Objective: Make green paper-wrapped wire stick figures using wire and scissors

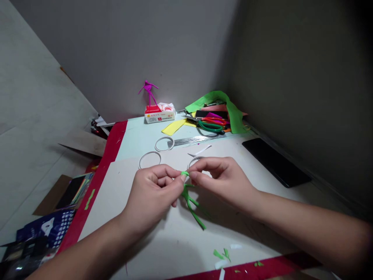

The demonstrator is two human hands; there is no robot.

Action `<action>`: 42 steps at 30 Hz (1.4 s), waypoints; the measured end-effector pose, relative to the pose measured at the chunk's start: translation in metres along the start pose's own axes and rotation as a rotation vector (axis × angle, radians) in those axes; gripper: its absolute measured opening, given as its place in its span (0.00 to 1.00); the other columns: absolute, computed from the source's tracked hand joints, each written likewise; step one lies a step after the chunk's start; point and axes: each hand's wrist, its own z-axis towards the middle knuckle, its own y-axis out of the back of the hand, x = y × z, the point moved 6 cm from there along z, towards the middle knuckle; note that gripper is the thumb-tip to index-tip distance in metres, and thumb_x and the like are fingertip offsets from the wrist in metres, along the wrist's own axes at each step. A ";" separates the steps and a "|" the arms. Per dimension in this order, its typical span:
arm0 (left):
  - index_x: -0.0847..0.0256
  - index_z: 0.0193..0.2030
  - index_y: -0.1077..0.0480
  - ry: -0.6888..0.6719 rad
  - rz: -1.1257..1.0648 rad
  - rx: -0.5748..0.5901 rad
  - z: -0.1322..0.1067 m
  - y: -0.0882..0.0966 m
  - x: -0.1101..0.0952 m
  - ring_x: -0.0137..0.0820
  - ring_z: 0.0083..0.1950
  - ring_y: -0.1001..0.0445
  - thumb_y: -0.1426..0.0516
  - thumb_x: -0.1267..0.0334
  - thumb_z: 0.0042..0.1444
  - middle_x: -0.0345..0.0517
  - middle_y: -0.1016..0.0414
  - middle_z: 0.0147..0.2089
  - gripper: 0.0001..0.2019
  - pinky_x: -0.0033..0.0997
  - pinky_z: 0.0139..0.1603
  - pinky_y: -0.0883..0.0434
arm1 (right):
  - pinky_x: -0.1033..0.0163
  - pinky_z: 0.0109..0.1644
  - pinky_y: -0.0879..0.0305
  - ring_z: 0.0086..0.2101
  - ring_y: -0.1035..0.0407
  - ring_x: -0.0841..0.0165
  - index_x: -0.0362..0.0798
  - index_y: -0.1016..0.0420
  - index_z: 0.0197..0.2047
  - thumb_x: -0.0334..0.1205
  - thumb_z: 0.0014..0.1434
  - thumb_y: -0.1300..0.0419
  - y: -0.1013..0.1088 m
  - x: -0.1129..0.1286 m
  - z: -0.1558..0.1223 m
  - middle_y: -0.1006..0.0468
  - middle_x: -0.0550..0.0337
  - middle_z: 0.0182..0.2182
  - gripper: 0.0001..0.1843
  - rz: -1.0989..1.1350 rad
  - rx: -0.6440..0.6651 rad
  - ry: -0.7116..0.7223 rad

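Observation:
Both my hands meet over the middle of the white table sheet (pixel 163 249). My left hand (pixel 155 192) is closed, its thumb and fingers pinching the top of a small green paper-wrapped wire figure (pixel 190 200). My right hand (pixel 223 181) pinches the same green top from the other side. The figure's thin green legs hang down and lie toward me, below my fingers. Part of the figure's head is hidden between my fingertips.
Two wire rings (pixel 149 159) (pixel 164 143) and a bundle of wires (pixel 195 140) lie behind my hands. A magenta wire figure (pixel 149 91) stands on a tissue pack (pixel 159 113). Scissors (pixel 211 123), green paper (pixel 230 107), yellow paper (pixel 174 126) sit at the back; a black phone (pixel 275 161) lies right. Green scraps (pixel 222 254) lie near me.

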 end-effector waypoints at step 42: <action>0.61 0.31 0.25 -0.064 -0.182 0.092 0.002 -0.001 0.005 0.20 0.17 0.42 0.40 0.62 0.57 0.31 0.38 0.13 0.07 0.21 0.21 0.44 | 0.65 0.38 0.34 0.32 0.31 0.72 0.47 0.25 0.32 0.35 0.52 0.34 -0.003 -0.004 0.004 0.24 0.63 0.29 0.04 0.198 0.049 0.033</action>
